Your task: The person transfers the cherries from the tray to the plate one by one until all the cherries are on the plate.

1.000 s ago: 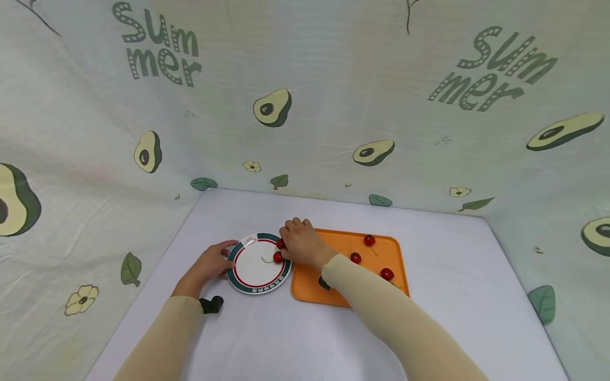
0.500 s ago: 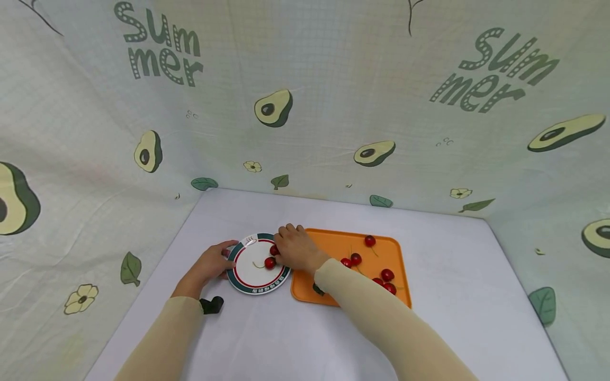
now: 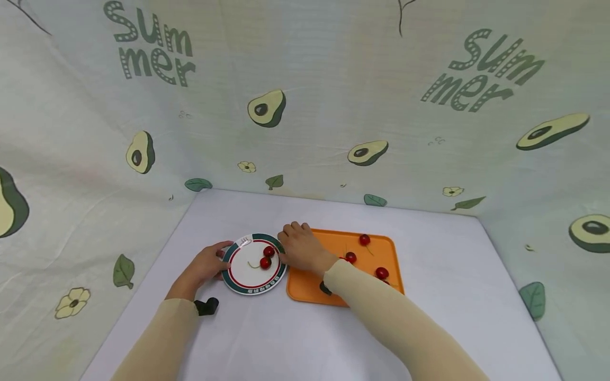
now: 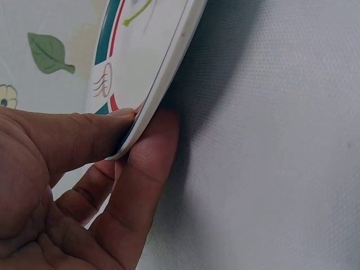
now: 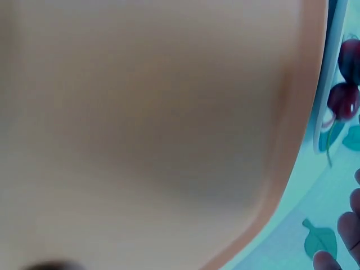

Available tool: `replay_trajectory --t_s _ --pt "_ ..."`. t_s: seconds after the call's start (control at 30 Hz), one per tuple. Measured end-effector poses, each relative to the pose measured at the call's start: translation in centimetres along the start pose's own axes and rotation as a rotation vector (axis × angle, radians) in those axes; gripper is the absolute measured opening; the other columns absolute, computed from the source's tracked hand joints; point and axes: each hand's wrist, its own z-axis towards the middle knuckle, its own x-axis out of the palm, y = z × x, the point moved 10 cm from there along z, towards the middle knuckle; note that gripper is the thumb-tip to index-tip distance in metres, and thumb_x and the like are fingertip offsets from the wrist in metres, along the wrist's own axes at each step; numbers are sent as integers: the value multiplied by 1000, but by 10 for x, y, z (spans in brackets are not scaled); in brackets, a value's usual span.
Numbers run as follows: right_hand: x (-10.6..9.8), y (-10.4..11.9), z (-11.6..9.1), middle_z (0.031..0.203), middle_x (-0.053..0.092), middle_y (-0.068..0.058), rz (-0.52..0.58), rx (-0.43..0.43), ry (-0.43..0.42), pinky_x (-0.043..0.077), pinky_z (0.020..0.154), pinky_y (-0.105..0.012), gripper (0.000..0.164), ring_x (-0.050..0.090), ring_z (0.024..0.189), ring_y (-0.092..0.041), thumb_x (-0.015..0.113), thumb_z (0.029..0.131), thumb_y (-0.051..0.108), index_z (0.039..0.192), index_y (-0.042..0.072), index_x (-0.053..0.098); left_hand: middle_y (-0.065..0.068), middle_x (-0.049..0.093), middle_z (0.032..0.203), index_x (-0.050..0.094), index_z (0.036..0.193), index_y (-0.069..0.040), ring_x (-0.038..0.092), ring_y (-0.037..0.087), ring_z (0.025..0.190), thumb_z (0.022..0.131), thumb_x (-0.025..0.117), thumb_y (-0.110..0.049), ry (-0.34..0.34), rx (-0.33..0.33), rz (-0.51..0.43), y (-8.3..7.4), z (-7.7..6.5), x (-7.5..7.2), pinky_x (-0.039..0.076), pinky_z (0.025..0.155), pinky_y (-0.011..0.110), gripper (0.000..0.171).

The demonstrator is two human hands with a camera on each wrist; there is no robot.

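A white plate (image 3: 244, 271) with a green-and-red rim lies on the table. My left hand (image 3: 202, 269) pinches its left rim, thumb on top and fingers underneath; the left wrist view shows that edge of the plate (image 4: 149, 62) tipped up off the cloth. Two red cherries rest on the plate's right half: an upper cherry (image 3: 269, 251) and a lower cherry (image 3: 265, 263) with its stem pointing left. Just right of them, my right hand (image 3: 301, 247) hovers at the plate's right rim over the tray's corner. Its fingers (image 5: 350, 228) are relaxed and show nothing between them in the right wrist view.
An orange tray (image 3: 302, 290) sits right beside the plate, partly covered by my right forearm. Several cherries lie in it, among them a back cherry (image 3: 364, 239), a middle cherry (image 3: 350, 257) and a right cherry (image 3: 382, 273). A printed cloth wall (image 3: 314, 106) rises behind the table.
The right hand has let go of a cherry on the plate and drawn slightly right. Both cherries now lie farther in from the rim. My left hand keeps its grip on the plate.
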Motion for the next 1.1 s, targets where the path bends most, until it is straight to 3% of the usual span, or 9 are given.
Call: replay_trajectory --t_s 0.27,0.43,0.6,1.1 --pt "-12 -29 -27 114 61 -4 -47 -5 -30 44 91 -40 37 50 103 -24 65 101 38 125 10 68 23 52 126 43 159 -8 62 22 81 95 70 -1 10 28 -32 5 2 0 58 67 31 70" --pt "-19 -55 -50 112 61 -6 -24 28 -72 45 91 -41 39 51 102 -25 70 98 39 124 9 68 23 52 124 43 159 -6 62 22 81 95 70 -1 16 42 -38 3 0 1 57 67 32 70" --pt "-28 -81 -82 114 63 -8 6 48 -88 47 93 -45 41 54 103 -28 76 95 36 123 7 69 23 52 124 42 159 -7 61 22 82 95 70 -1 22 40 -37 1 0 3 56 68 31 70" --pt "-28 -144 -181 121 64 -11 -56 170 -2 47 104 -55 44 55 114 -32 77 95 40 124 8 69 23 52 125 42 160 -8 59 25 92 96 70 -4 34 47 -10 -3 0 2 54 71 30 70"
